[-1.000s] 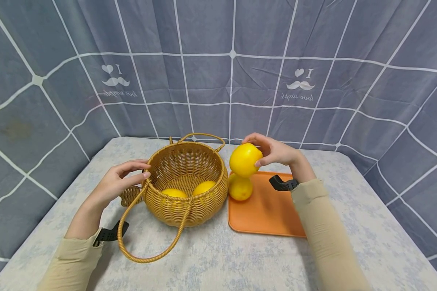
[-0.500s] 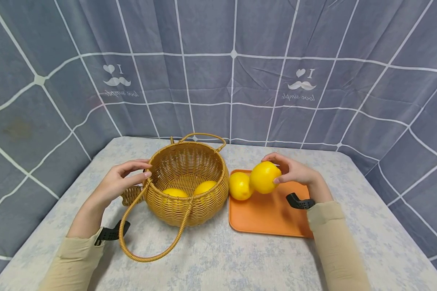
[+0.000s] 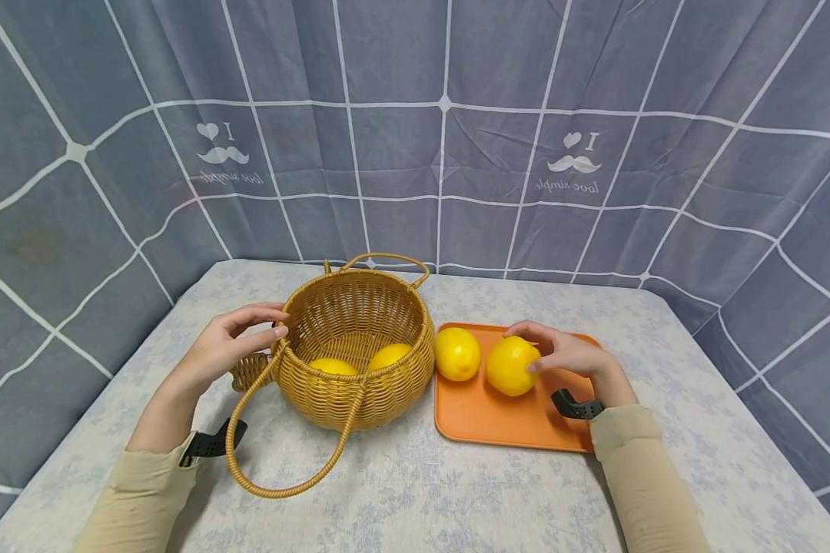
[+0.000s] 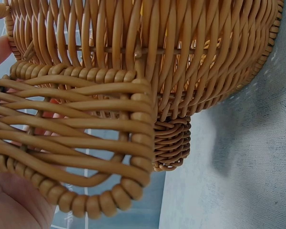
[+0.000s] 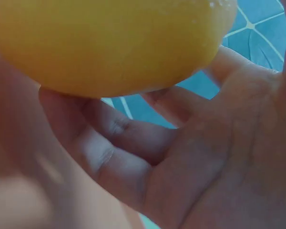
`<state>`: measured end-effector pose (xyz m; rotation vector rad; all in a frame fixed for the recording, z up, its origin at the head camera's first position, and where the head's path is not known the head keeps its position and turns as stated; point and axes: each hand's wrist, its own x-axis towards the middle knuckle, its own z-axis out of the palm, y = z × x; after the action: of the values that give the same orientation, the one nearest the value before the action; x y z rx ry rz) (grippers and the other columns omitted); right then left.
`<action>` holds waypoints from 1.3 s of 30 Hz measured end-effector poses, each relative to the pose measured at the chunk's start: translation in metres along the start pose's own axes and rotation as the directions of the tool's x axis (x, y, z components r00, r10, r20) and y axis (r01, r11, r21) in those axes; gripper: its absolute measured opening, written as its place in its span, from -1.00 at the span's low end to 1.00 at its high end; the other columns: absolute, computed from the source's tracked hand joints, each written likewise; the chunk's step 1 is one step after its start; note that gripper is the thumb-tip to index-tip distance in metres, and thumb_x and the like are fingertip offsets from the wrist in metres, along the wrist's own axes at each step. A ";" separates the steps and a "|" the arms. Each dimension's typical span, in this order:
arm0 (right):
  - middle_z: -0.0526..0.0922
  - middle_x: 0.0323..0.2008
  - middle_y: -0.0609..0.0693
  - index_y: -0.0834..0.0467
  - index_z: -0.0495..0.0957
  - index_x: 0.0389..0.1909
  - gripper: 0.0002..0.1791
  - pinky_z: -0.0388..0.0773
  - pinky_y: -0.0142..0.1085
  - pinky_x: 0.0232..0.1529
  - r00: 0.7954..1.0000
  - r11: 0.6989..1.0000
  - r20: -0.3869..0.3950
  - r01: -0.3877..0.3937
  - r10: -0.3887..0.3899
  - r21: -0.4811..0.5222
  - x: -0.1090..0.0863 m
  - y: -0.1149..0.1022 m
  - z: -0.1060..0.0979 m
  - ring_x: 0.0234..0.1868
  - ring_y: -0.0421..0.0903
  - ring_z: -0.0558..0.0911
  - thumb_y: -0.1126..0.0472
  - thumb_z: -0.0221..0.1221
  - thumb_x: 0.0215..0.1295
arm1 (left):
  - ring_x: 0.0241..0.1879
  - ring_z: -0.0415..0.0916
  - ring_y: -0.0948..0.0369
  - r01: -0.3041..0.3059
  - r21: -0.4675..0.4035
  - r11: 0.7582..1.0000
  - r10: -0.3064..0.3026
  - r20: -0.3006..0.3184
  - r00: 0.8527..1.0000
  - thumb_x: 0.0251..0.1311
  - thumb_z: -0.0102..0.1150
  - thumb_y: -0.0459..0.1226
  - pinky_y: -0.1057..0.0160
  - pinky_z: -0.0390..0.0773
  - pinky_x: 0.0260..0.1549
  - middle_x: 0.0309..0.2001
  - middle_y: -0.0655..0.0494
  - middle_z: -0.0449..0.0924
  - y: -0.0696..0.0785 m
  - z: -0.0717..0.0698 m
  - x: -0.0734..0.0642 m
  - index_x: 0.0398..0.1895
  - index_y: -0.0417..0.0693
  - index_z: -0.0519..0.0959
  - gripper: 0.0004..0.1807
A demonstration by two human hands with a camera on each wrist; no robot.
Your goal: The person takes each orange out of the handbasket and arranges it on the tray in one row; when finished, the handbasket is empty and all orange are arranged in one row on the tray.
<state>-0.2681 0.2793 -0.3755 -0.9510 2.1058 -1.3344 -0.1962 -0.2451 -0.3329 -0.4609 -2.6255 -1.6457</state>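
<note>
In the head view my right hand holds a yellow lemon between thumb and fingers, at the orange tray. The right wrist view has the lemon large above curled fingers; whether it touches the tray is hidden. Left of it, a second lemon lies on the tray. My left hand holds the rim of a round wicker basket at its left side. Inside are two more lemons, one left and one right.
One basket handle hangs down toward the front, and the other handle stands at the back. A woven projection sticks out beneath my left hand. A grey checked curtain surrounds the patterned tablecloth.
My right hand has carried its lemon rightward and down, from above the other lemon to beside it, low over the tray. The left hand and basket stay put.
</note>
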 end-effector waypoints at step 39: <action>0.23 0.27 0.19 0.08 0.20 0.33 -0.19 0.28 0.13 0.18 0.965 0.974 -0.156 -0.220 0.210 -0.053 0.004 0.004 0.005 0.14 0.21 0.41 0.17 0.38 0.06 | 0.36 0.00 -0.12 -0.002 0.009 1.000 0.002 -0.003 1.000 0.25 0.18 -0.16 -0.32 0.01 0.20 0.27 -0.10 0.29 0.000 0.000 0.001 0.05 -0.20 0.52 -0.62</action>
<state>-0.2683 0.2748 -0.3815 -0.6424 2.3067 -1.2626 -0.1968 -0.2452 -0.3329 -0.4603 -2.6279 -1.6321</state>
